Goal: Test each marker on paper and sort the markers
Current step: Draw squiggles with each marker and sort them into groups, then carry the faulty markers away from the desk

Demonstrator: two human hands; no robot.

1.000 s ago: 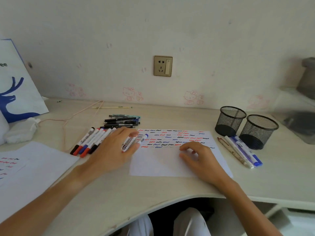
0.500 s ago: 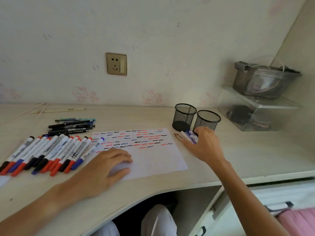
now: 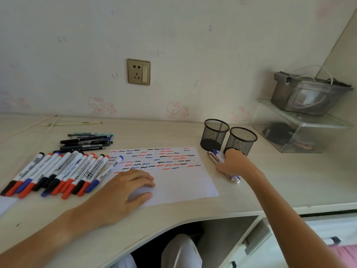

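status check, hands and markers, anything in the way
Left hand flat on the paper, holding nothing. Right hand on the few markers by the mesh cups; grip unclear. Big marker row lies left of the paper. Nothing blocking.

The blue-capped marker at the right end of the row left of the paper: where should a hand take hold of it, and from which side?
Pinch the blue-capped marker at mid-barrel, coming from above and from its right, the paper side. It lies flat and slanted, and its left side is against the neighbouring marker in the row. The left hand, resting flat on the paper, is nearest.
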